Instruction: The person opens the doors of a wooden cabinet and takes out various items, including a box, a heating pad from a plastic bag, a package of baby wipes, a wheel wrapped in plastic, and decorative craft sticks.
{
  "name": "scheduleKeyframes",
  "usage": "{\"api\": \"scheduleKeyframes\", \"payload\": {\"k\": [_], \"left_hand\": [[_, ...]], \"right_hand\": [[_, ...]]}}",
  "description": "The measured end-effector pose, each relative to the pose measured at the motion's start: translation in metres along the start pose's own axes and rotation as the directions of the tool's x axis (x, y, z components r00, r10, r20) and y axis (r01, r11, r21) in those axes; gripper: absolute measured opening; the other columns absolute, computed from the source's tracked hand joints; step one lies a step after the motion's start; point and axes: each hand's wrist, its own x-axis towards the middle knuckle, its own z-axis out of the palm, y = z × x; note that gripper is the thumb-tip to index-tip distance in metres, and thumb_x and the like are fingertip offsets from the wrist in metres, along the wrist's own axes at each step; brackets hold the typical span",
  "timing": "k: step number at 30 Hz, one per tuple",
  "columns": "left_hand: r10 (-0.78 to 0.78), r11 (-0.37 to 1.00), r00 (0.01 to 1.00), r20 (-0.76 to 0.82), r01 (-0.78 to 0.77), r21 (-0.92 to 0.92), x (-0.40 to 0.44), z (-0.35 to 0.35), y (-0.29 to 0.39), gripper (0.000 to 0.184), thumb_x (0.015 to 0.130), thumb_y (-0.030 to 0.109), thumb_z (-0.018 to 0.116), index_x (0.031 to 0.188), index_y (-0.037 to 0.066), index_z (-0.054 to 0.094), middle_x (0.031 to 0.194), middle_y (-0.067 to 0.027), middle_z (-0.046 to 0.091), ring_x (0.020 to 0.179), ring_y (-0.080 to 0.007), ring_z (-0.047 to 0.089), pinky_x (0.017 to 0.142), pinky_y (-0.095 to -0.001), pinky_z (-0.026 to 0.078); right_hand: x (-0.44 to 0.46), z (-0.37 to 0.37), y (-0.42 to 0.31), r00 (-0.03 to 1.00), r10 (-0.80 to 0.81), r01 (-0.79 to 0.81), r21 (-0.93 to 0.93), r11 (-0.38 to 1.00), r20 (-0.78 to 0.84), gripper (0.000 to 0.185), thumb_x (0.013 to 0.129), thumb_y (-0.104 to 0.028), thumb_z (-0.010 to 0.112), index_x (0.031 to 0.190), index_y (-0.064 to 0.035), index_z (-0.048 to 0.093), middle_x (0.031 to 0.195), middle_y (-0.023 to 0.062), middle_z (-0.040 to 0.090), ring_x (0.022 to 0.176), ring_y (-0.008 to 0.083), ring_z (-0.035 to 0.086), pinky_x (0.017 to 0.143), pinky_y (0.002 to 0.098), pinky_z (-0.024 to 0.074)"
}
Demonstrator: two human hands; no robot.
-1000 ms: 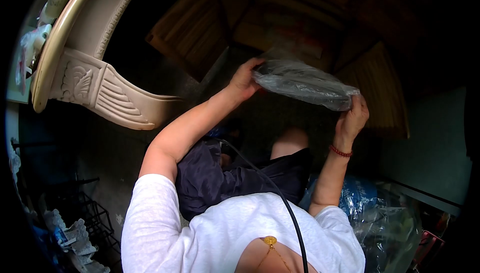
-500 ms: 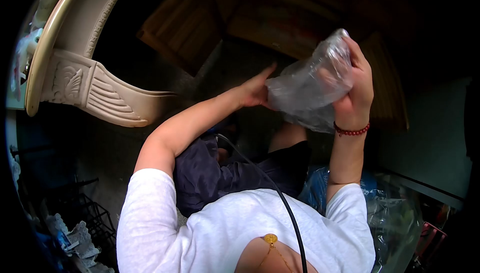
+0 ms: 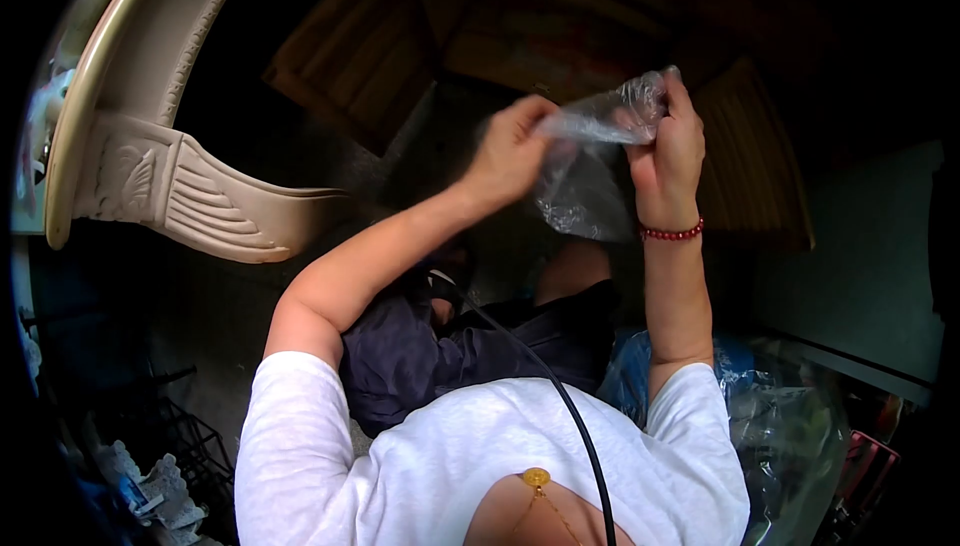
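Note:
A clear, crinkled plastic bag [image 3: 585, 196] is stretched between my two hands in front of my knees. My left hand [image 3: 508, 154] has its fingers curled in a pinch on the bag's left edge, slightly blurred. On the other side, my right hand [image 3: 672, 151], with a red bead bracelet [image 3: 672, 233] at the wrist, grips the bag's upper right corner, fingers pointing up. Part of the film is drawn into a band between the hands, and the rest hangs below. Whether anything is inside the bag I cannot tell; it looks see-through.
A carved cream table leg [image 3: 225, 206] stands at the left. Dark slatted wooden furniture [image 3: 350, 56] is ahead. A black cable [image 3: 545, 366] crosses my lap. Large clear plastic [image 3: 790, 436] lies at my right side, and a black wire rack [image 3: 190, 446] is at lower left.
My left hand has moved up and closed on the bag's edge. My right hand has shifted slightly left and down. The bag, bunched up before, is now pulled taut along its top.

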Motion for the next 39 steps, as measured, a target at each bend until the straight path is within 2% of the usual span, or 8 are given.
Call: {"api": "scheduleKeyframes", "payload": {"k": [9,15,17,19,21,28,32,39], "left_hand": [[-0.191,0.977,0.979,-0.066,0.183,-0.109,0.019,-0.037,-0.012,0.012,0.083,0.008,0.051,0.084,-0.002,0.056,0.065,0.0002,0.053,0.054,-0.005,0.044,0.049,-0.0193,0.034],[-0.569,0.753,0.817,-0.097,0.469,-0.462,0.021,-0.049,-0.022,0.02,0.09,0.016,0.046,0.09,-0.001,0.056,0.069,-0.0043,0.057,0.056,-0.0117,0.053,0.05,-0.0236,0.043],[-0.623,0.603,0.781,0.035,0.508,-0.616,0.019,-0.059,-0.046,0.021,0.091,0.017,0.044,0.087,0.0,0.055,0.067,-0.0052,0.057,0.054,-0.0138,0.052,0.05,-0.0251,0.044],[-0.659,0.601,0.751,-0.037,0.497,-0.626,0.018,-0.048,-0.047,0.021,0.091,0.018,0.044,0.085,0.001,0.055,0.065,-0.0042,0.055,0.052,-0.0132,0.05,0.048,-0.0253,0.043],[-0.693,0.603,0.712,-0.116,0.484,-0.634,0.013,-0.039,-0.036,0.02,0.091,0.018,0.044,0.084,0.002,0.054,0.062,-0.0032,0.053,0.05,-0.0127,0.048,0.046,-0.0255,0.042],[-0.701,0.606,0.712,-0.024,0.579,-0.546,-0.001,-0.027,-0.021,0.022,0.093,0.019,0.04,0.085,0.004,0.054,0.057,0.0016,0.046,0.044,-0.0082,0.039,0.041,-0.0228,0.034],[-0.708,0.599,0.706,0.004,0.605,-0.524,-0.009,-0.004,0.015,0.027,0.094,0.02,0.037,0.097,0.001,0.056,0.056,0.0026,0.045,0.043,-0.0067,0.037,0.039,-0.0211,0.032],[-0.531,0.685,0.847,0.017,0.441,-0.58,-0.004,-0.027,0.018,0.021,0.091,0.015,0.039,0.088,0.001,0.055,0.054,0.0013,0.042,0.044,-0.0079,0.038,0.041,-0.0217,0.033]], "right_hand": [[0.054,-0.063,0.059,0.953,0.147,-0.154,-0.006,0.988,-0.264,0.01,0.087,-0.015,0.05,0.081,-0.0079,0.053,0.067,0.002,0.05,0.054,0.0129,0.045,0.055,0.026,0.0437],[0.075,-0.114,0.103,0.909,0.378,-0.416,0.298,0.859,0.177,0.016,0.086,-0.021,0.052,0.089,-0.0052,0.053,0.08,0.0059,0.056,0.075,0.0208,0.053,0.078,0.0375,0.0418],[0.039,-0.076,0.084,0.93,0.349,-0.337,0.114,0.935,-0.115,0.018,0.087,-0.021,0.05,0.086,-0.0033,0.053,0.083,0.0085,0.058,0.074,0.0214,0.055,0.071,0.034,0.0444],[0.003,-0.069,0.073,0.994,-0.009,-0.005,-0.134,0.991,-0.108,0.016,0.085,-0.016,0.048,0.084,-0.0017,0.055,0.078,0.0096,0.06,0.071,0.0202,0.057,0.066,0.0292,0.0449],[-0.055,-0.069,0.07,0.85,-0.389,0.493,-0.272,0.827,0.357,0.016,0.083,-0.011,0.047,0.078,0.0004,0.057,0.073,0.0103,0.06,0.069,0.0174,0.058,0.062,0.0256,0.045],[-0.043,-0.103,0.164,0.932,-0.119,0.348,-0.751,0.561,0.343,0.02,0.081,-0.012,0.052,0.095,0.0005,0.059,0.088,0.0167,0.062,0.081,0.0301,0.059,0.07,0.0343,0.0454],[-0.002,-0.141,0.212,0.757,0.192,0.65,-0.75,-0.12,0.625,0.036,0.077,-0.018,0.058,0.11,-0.0023,0.053,0.105,0.0204,0.056,0.096,0.0311,0.055,0.081,0.0373,0.0434],[0.001,-0.125,0.175,0.617,0.257,0.775,-0.631,-0.036,0.744,0.038,0.076,-0.021,0.06,0.108,-0.0026,0.054,0.104,0.0181,0.058,0.093,0.0303,0.056,0.079,0.0373,0.044]]}}
